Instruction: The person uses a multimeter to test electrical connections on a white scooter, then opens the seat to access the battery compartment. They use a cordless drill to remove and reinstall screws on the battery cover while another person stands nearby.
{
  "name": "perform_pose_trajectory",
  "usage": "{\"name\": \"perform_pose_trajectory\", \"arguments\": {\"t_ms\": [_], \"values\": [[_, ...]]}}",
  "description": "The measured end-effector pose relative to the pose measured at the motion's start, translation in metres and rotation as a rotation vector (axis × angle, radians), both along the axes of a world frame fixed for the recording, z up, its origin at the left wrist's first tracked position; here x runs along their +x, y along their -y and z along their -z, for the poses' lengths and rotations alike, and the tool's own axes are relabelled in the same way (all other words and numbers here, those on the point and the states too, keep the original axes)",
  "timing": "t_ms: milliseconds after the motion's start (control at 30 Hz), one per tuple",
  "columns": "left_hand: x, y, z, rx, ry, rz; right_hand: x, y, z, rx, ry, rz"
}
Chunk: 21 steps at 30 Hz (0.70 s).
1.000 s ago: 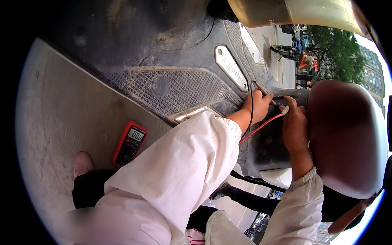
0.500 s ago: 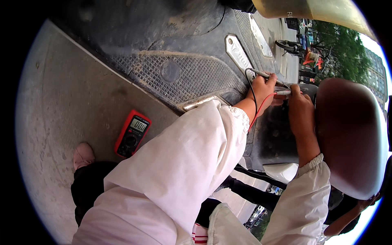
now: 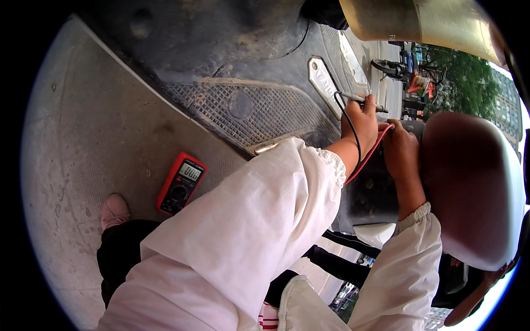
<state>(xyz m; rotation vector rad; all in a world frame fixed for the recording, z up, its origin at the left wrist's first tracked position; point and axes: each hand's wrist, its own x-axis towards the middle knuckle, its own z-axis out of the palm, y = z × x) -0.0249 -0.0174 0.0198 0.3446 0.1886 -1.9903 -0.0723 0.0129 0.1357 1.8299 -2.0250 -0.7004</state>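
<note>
My left hand (image 3: 361, 122) is closed around a grey test probe (image 3: 353, 97) with a black lead (image 3: 353, 127); its tip points right, above my right hand. My right hand (image 3: 402, 149) is closed beside it, its fingers at the end of a red lead (image 3: 376, 148); that lead's probe is mostly hidden by the fingers. Both hands are over the dark body of a scooter, in front of its brown seat (image 3: 469, 182). A red and black multimeter (image 3: 182, 183) with a lit display lies on the ground at lower left.
The scooter's ribbed, dusty footboard (image 3: 276, 113) with a silver plate (image 3: 324, 85) spreads ahead of my left arm. A yellowish clear panel (image 3: 425, 22) juts in at the top right. Another person's hand (image 3: 497, 274) is at the seat's edge. Parked two-wheelers (image 3: 389, 67) stand beyond.
The black-lead probe has turned flatter, its tip now apart from my right hand. The red lead's grey probe, seen between my hands before, is now mostly hidden. The view has shifted slightly.
</note>
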Motion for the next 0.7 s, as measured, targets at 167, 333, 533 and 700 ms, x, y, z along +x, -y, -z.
{"name": "perform_pose_trajectory", "arguments": {"t_ms": [167,333,533,700], "values": [[0.005,-0.005,-0.007,0.107,-0.047,0.06,-0.014,-0.003,-0.008,-0.1,-0.121,0.151],[0.019,0.0,0.006,0.109,0.007,0.07,-0.05,0.015,0.007,-0.194,0.401,0.409],[-0.01,-0.005,0.018,-0.019,0.132,0.105,-0.024,0.004,0.003,-0.257,0.632,0.4],[-0.031,-0.018,0.013,-0.073,0.141,0.083,-0.017,-0.004,-0.006,-0.15,0.551,0.252]]}}
